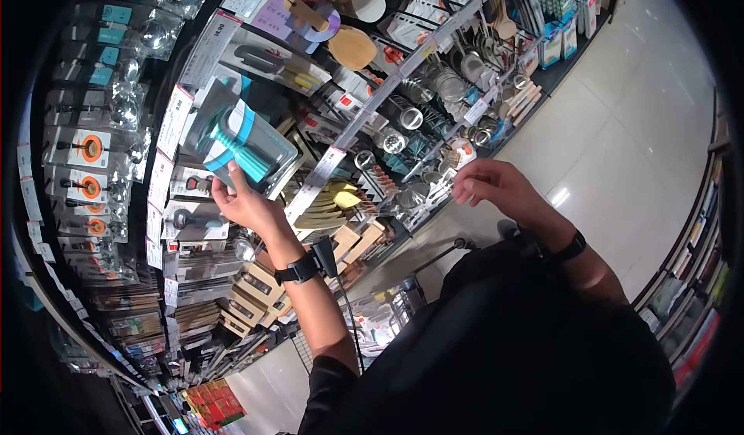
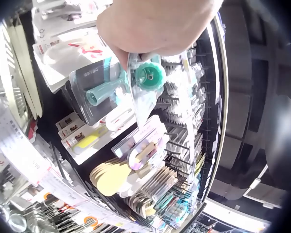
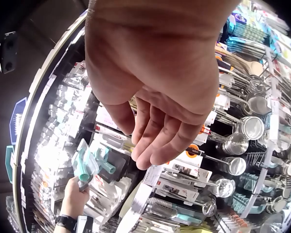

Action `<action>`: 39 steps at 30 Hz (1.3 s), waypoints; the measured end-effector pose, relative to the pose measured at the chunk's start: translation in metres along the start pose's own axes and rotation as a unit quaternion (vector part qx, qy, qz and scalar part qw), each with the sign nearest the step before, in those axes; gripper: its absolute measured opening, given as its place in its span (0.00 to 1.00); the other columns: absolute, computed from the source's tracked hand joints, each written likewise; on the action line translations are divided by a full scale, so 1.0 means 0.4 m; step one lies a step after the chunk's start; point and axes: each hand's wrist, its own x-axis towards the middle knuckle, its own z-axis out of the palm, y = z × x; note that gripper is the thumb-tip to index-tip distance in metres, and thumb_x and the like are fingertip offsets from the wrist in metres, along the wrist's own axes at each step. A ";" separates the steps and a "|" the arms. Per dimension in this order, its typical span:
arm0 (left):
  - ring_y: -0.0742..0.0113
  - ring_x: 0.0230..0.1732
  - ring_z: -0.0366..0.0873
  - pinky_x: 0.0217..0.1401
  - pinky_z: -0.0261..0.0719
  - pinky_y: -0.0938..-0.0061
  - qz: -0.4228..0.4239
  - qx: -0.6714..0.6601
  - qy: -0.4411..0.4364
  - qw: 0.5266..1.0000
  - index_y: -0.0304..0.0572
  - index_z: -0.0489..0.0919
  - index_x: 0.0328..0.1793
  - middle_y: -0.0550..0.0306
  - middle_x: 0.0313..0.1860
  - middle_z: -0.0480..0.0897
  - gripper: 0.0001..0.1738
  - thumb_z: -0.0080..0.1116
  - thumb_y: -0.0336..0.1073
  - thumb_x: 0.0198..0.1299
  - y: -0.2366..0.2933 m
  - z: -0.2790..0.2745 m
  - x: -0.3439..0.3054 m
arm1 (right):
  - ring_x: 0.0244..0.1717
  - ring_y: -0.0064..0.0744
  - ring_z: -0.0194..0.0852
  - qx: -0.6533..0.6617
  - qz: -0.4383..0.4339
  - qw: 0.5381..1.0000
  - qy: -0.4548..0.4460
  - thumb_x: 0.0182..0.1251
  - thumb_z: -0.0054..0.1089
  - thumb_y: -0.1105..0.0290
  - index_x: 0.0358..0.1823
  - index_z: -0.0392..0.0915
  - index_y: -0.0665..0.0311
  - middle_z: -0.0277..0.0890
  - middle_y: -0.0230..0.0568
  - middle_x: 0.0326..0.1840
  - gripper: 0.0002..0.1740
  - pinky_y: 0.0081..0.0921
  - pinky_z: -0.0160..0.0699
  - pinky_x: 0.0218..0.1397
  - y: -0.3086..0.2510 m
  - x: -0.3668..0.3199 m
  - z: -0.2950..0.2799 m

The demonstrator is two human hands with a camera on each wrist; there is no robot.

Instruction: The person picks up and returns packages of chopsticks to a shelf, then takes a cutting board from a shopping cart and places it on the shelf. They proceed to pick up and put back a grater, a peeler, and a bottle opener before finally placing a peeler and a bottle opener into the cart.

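Observation:
My left hand (image 1: 252,206) pinches the edge of a clear plastic blister pack (image 1: 267,144) between thumb and fingers, in front of the shelf rack. Inside the pack is a teal kitchen tool (image 1: 239,150) with a ribbed handle; a light-blue band crosses the packaging. From the left wrist view, the tool's round, scalloped teal end (image 2: 151,76) faces the camera. A similar teal tool in a pack (image 2: 104,90) hangs just behind. My right hand (image 1: 496,188) hovers away from the rack, fingers loosely curled around nothing; in the right wrist view its fingers overlap hanging utensils.
Wooden rice paddles (image 1: 353,47) and carded utensils hang above the held pack. Metal ladles and strainers (image 1: 449,86) fill hooks to the right. Price-tag rails (image 1: 318,175) jut out between rows. Tiled floor (image 1: 604,140) runs along the aisle, with another shelf (image 1: 690,280) at far right.

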 end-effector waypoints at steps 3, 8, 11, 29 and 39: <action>0.72 0.39 0.77 0.44 0.77 0.77 0.006 0.002 0.013 1.000 0.30 0.68 0.54 0.52 0.41 0.81 0.18 0.63 0.30 0.64 -0.014 0.004 0.022 | 0.43 0.22 0.79 -0.006 -0.003 1.000 -0.015 0.72 0.53 0.69 0.48 0.77 0.66 0.83 0.37 0.42 0.10 0.23 0.78 0.46 0.005 -0.003 -0.004; 0.79 0.28 0.62 0.29 0.59 0.79 -0.002 0.089 0.024 0.996 0.31 0.71 0.46 0.68 0.27 0.68 0.16 0.66 0.34 0.63 -0.095 0.013 0.101 | 0.42 0.21 0.79 -0.007 0.003 1.000 -0.017 0.73 0.53 0.68 0.47 0.77 0.65 0.82 0.34 0.40 0.09 0.22 0.77 0.45 0.016 0.001 -0.001; 0.79 0.25 0.59 0.27 0.56 0.78 -0.012 0.147 0.012 0.989 0.31 0.74 0.38 0.68 0.26 0.66 0.16 0.66 0.38 0.62 -0.143 0.007 0.136 | 0.42 0.21 0.79 -0.011 0.010 1.000 -0.023 0.73 0.53 0.68 0.47 0.78 0.64 0.82 0.33 0.40 0.09 0.22 0.77 0.46 0.009 0.003 0.001; 0.64 0.58 0.75 0.64 0.70 0.71 -0.116 0.327 -0.034 0.937 0.33 0.71 0.61 0.48 0.56 0.78 0.16 0.54 0.33 0.71 0.005 -0.444 -0.494 | 0.46 0.28 0.81 -0.143 0.092 0.982 0.079 0.74 0.52 0.68 0.50 0.77 0.67 0.82 0.38 0.43 0.11 0.26 0.77 0.49 0.051 0.004 -0.140; 0.68 0.34 0.78 0.37 0.77 0.72 -0.362 0.338 -0.230 0.838 0.36 0.76 0.47 0.54 0.35 0.80 0.10 0.60 0.34 0.65 0.091 -0.518 -0.896 | 0.44 0.25 0.80 -0.244 0.185 0.951 -0.039 0.73 0.54 0.67 0.50 0.77 0.67 0.82 0.37 0.43 0.12 0.24 0.77 0.46 0.107 0.037 -0.095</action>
